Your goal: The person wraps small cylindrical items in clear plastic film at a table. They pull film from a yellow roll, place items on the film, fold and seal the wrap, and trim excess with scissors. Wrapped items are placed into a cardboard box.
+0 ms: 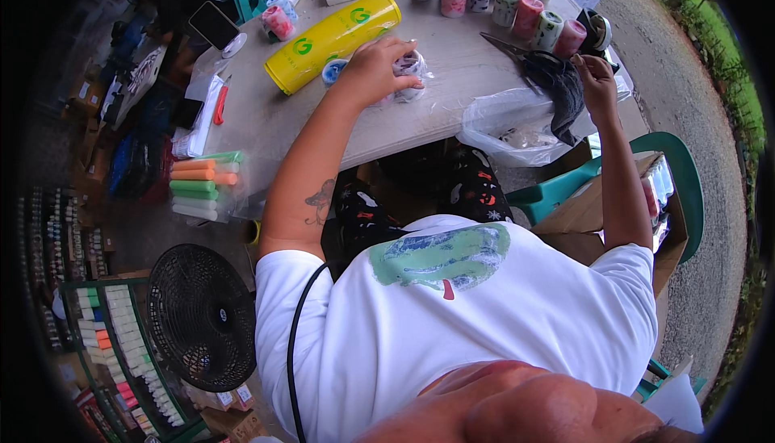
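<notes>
My left hand reaches over a white and purple pillar candle in clear plastic film, its fingers and thumb around the near side; whether it grips the candle is unclear. A blue-topped candle stands just left of that hand, beside a yellow roll of plastic wrap. My right hand is raised at the table's right edge, fingertips together, by a dark grey cloth; whether something thin is between them cannot be told. Scissors lie beside the cloth.
Several marbled candles stand along the back right of the table. A clear plastic bag hangs at the near edge. At left are a red-handled cutter, bagged coloured sticks, a phone and a black fan. A cardboard box sits at right.
</notes>
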Demonstrator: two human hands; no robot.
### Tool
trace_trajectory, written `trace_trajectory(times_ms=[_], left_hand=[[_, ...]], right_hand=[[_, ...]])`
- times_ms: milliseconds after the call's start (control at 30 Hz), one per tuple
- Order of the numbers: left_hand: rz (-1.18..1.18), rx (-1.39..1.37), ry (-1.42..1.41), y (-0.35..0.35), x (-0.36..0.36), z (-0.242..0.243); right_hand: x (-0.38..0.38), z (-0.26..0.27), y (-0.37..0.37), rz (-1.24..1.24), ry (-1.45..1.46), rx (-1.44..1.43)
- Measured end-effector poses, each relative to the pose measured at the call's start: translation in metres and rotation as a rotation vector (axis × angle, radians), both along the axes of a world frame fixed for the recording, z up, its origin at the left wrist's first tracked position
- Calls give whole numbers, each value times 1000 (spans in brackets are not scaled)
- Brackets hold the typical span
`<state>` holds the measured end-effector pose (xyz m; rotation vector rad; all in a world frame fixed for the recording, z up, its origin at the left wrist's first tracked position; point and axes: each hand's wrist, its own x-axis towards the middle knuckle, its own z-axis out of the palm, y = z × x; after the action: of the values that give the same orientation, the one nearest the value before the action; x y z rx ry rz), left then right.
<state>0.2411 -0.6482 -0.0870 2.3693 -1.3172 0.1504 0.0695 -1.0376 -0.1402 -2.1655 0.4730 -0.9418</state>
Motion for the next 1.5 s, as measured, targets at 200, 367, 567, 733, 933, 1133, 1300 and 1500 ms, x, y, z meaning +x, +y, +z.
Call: trace_trajectory(times_ms=[200,367,567,733,933,1133,1300,1500], left_hand=[[-4,-33,-16,2,5,-2],[-36,-63,-14,0,10,-5],[-84,-108,-42,2,12,-9],[-103,-115,-56,4,14,-11],[38,-81,-78,1,4,-13],[173,-195,-229,11,-10,7],[196,-237,341,85,17,-10],[178,-608,586,92,-6,-61]], right_hand=[[73,10,154,891,269,556],[100,-10,186,988,166,462],[118,-38,195,888,162,419],[128,-30,189,688,249,49],[116,1,153,648,206,-195],[33,56,13,-66,-33,-555],[-28,18,-140,-172,371,200],[-14,25,-115,81,228,920]])
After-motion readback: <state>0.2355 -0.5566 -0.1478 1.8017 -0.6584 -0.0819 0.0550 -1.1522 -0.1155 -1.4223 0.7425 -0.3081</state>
